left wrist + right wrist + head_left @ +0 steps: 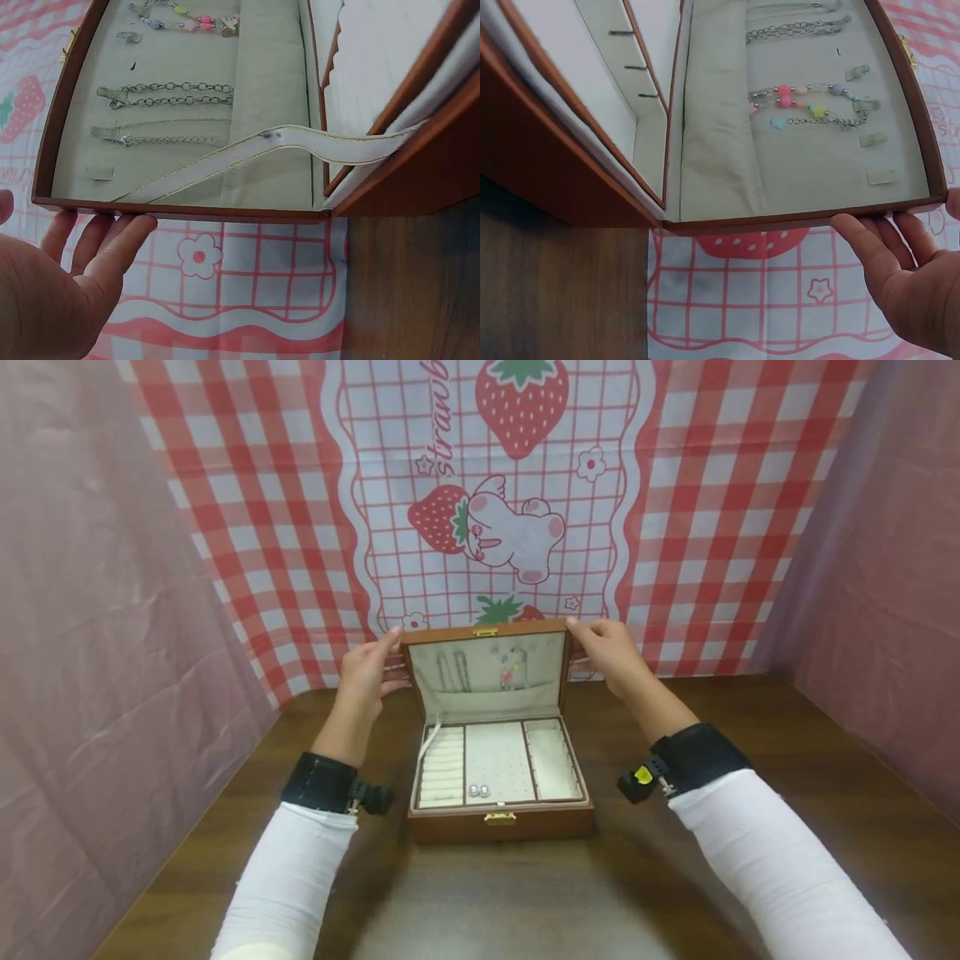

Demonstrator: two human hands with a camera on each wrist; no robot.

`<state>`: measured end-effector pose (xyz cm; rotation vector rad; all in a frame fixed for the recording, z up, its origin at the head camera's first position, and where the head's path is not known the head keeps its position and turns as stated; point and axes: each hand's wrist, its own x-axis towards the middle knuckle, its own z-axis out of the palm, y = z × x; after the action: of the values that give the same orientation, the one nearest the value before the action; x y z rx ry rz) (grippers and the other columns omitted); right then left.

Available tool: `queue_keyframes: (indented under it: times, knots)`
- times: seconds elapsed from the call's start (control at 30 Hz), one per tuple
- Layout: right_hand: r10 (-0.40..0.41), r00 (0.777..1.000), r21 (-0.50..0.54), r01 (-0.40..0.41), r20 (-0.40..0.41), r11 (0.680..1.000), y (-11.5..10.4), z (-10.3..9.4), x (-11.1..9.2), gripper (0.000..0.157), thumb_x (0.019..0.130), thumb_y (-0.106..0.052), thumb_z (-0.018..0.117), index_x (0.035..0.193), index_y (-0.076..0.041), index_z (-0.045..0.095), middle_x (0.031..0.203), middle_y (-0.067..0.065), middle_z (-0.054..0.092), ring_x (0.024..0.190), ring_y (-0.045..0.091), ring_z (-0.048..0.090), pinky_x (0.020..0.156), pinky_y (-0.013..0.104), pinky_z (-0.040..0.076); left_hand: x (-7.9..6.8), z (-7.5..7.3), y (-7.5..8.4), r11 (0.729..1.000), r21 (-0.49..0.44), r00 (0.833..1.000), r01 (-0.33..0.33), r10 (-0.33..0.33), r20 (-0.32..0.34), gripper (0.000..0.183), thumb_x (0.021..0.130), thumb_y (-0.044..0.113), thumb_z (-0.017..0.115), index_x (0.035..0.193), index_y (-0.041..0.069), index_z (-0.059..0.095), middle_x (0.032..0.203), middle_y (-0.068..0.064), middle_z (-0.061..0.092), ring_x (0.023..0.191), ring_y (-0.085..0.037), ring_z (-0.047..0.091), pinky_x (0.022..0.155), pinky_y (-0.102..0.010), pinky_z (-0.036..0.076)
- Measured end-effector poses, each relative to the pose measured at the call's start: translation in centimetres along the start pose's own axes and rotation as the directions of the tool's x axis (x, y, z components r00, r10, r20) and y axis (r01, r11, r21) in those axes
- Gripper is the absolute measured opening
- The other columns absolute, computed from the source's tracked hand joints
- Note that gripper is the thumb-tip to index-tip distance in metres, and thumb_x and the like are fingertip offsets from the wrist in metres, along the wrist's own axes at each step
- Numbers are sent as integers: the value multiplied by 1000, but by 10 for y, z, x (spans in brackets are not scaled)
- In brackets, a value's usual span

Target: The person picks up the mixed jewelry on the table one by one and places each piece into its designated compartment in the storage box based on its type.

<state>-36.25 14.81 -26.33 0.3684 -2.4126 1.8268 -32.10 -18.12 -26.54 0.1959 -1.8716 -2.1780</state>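
A brown jewelry box [501, 828] stands on the table with its lid [487, 706] raised. My left hand [365, 675] touches the lid's left side near the top corner, fingers extended along the edge; its thumb is off to the side in the left wrist view. At the opposite corner, my right hand [611, 652] rests its fingertips against the side and its thumb at the top corner. Inside the lid hang silver chain necklaces [176, 94] and a colorful beaded bracelet [785, 96], their lower parts tucked into a fabric pocket [716, 120]. A white ribbon [285, 139] joins lid and base.
In the base are ring rolls [442, 768], a middle panel [495, 752] with two round silvery earrings [478, 791], and a right-hand compartment [553, 760]. Brass clasp parts [500, 818] sit at the front. A red-checked strawberry cloth [495, 460] hangs behind the wooden table [262, 860].
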Motion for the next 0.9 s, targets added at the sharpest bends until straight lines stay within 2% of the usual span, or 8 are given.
queue_keyframes:
  times: [0.07, 0.13, 0.23, 0.33, 0.5, 0.63, 0.77, 0.9]
  knots:
    - [0, 1000, -19, 0, -2, 1000, 0, -2, -5, 49, 97, -46, 54, 91, 3, 57, 90, 7, 57, 82, 18, 59, 78, 34, 55, -5, -1, 2, 1000, -10, 1000, -16, 15, -6, 33, 92, 36, 68, 90, 3, 60, 89, -9, 62, 72, -23, 66, 82, -45, 56]
    - [0, 1000, -12, 0, -1, 1000, 1, -4, -9, 48, 96, -45, 58, 84, 1, 55, 84, 5, 56, 80, 18, 60, 75, 33, 54, -9, -2, 2, 1000, -18, 1000, -24, 24, -6, 31, 91, 33, 69, 82, 5, 59, 85, -8, 64, 72, -22, 66, 81, -45, 56]
    - [3, 1000, 24, -3, 5, 1000, 2, -5, -14, 47, 96, -41, 60, 84, 4, 55, 86, 7, 57, 80, 19, 62, 76, 32, 56, -15, -3, 1, 999, -10, 999, -37, 37, -10, 35, 91, 27, 71, 70, 6, 53, 82, -6, 65, 71, -21, 66, 81, -46, 55]
    - [-2, 1000, 76, 0, 27, 997, 2, -5, -19, 43, 97, -34, 60, 95, 9, 58, 102, 11, 58, 89, 20, 64, 81, 37, 57, -19, -4, -2, 998, 1, 998, -56, 56, -12, 39, 90, 20, 72, 63, 7, 46, 80, -5, 65, 69, -21, 67, 80, -47, 55]
    - [-4, 999, 145, -3, 50, 989, 3, -7, -26, 37, 96, -26, 61, 85, 9, 53, 106, 11, 54, 91, 22, 62, 80, 37, 57, -25, -9, -5, 997, 0, 997, -77, 77, 14, 32, 88, 15, 73, 65, 5, 52, 80, -2, 67, 70, -20, 68, 80, -45, 56]
    - [-38, 997, 190, 25, 65, 981, 7, -9, -33, 33, 95, -19, 63, 82, 10, 56, 101, 7, 61, 88, 22, 64, 80, 38, 57, -32, -15, -8, 996, -19, 995, -83, 84, 56, 27, 88, 11, 73, 67, 4, 57, 78, -2, 68, 70, -19, 68, 80, -43, 56]
    - [-83, 994, 190, 69, 69, 979, 13, -8, -42, 32, 94, -16, 64, 88, 15, 57, 92, 6, 66, 84, 23, 67, 81, 40, 56, -40, -24, -12, 997, -25, 991, -67, 69, 114, 20, 87, 7, 72, 71, 5, 61, 80, -4, 68, 74, -19, 69, 81, -40, 56]
    - [-107, 992, 167, 94, 72, 981, 18, -7, -51, 28, 93, -16, 66, 82, 9, 59, 86, 3, 68, 83, 23, 68, 81, 39, 56, -46, -31, -13, 998, -4, 982, -63, 62, 180, 11, 87, 5, 72, 83, 0, 62, 86, -6, 66, 81, -20, 69, 88, -43, 53]
